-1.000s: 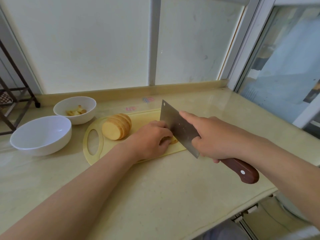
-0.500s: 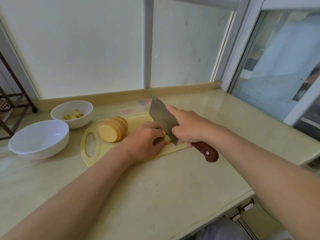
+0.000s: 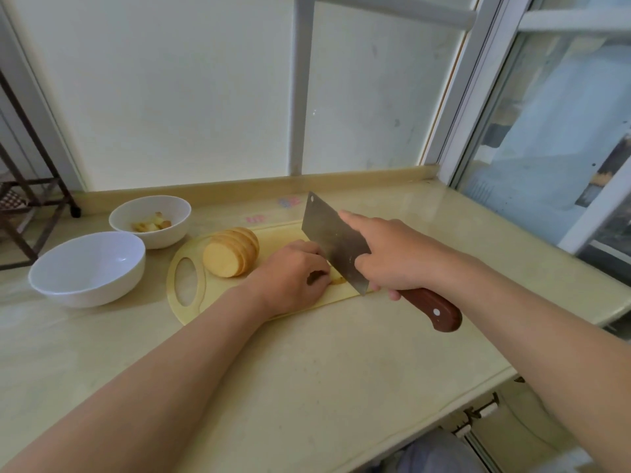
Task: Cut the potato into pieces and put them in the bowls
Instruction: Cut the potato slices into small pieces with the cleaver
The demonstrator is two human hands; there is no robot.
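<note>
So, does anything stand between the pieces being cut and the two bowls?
Yes. The stack of potato slices stands on the cutting board, between the pieces at the left hand and the near bowl and far bowl. Carrying them over it should work.

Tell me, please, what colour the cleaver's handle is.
The handle is reddish-brown with a pale rivet, clearest in the head view.

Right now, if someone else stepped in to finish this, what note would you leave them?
Left hand holds a small potato piece down on the pale yellow cutting board.
Right hand grips the steel cleaver with a red-brown handle, blade down beside that piece.
Done: sliced potato stack on the board; some pieces in the smaller white bowl.
To do: dice the slices, fill the larger white bowl, which looks empty.
</note>
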